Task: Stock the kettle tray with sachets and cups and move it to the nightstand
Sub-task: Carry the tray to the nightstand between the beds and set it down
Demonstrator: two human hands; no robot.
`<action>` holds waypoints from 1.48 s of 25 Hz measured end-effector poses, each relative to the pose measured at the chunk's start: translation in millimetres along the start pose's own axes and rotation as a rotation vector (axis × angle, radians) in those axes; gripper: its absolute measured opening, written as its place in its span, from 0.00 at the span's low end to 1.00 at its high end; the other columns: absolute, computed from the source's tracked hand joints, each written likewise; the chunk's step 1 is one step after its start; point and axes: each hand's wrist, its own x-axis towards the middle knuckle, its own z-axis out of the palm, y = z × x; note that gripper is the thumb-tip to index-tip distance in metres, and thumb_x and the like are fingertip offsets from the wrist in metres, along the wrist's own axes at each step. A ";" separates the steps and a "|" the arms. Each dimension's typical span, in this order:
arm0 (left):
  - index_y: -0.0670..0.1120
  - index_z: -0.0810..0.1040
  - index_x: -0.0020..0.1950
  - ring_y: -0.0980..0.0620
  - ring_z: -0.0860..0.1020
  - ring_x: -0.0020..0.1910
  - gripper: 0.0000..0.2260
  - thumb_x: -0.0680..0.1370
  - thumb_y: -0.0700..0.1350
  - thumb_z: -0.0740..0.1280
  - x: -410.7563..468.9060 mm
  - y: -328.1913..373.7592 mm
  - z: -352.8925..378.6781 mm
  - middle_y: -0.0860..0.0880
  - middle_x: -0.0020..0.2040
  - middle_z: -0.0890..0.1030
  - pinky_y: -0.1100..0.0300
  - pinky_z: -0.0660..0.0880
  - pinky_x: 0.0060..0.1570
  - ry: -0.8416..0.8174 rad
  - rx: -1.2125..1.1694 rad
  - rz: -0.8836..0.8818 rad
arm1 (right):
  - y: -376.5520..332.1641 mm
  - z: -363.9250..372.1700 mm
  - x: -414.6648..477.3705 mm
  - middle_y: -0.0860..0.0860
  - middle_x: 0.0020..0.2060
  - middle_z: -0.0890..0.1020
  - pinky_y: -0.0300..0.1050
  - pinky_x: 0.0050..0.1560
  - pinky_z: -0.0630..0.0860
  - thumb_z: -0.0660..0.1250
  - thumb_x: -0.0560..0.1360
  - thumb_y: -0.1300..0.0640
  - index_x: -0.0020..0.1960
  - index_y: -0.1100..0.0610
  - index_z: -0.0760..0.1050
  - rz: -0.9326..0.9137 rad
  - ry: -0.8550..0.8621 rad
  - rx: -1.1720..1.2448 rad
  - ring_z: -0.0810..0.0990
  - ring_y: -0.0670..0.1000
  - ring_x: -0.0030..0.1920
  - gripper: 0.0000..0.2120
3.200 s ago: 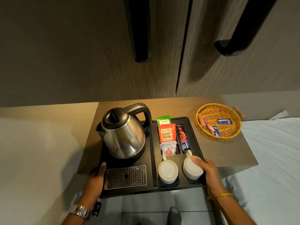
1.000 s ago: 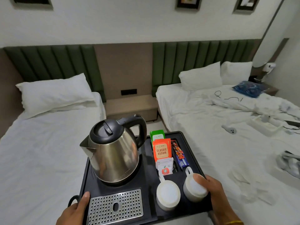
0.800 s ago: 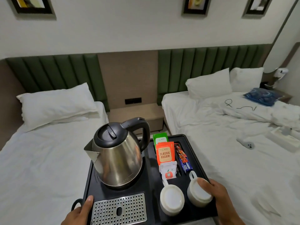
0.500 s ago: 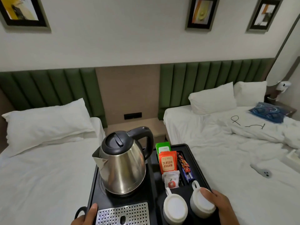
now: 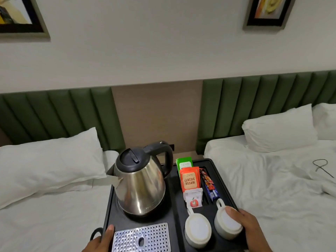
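Head view: the black kettle tray (image 5: 225, 171) is held up in the aisle between two white beds. The left hand (image 5: 99, 241) clasps its near-left edge, thumb on top beside the perforated drip grate (image 5: 141, 237). The right hand (image 5: 250, 228) clasps the near-right edge, thumb resting on an upturned white cup (image 5: 227, 222); a second upturned cup (image 5: 197, 229) sits at its 9 o'clock. The steel kettle (image 5: 140, 186) stands at the tray's 10 o'clock. Sachets (image 5: 190, 180) stand upright at 12 o'clock from the cups. The nightstand (image 5: 183, 154) shows just beyond the tray.
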 end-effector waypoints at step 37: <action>0.50 0.79 0.45 0.44 0.78 0.44 0.24 0.80 0.66 0.54 701.0 -260.7 649.2 0.48 0.44 0.81 0.48 0.73 0.50 0.053 -0.389 -0.501 | 382.0 250.3 813.9 0.62 0.47 0.91 0.67 0.68 0.78 0.75 0.64 0.34 0.50 0.59 0.90 -0.145 -0.029 -0.139 0.87 0.69 0.56 0.30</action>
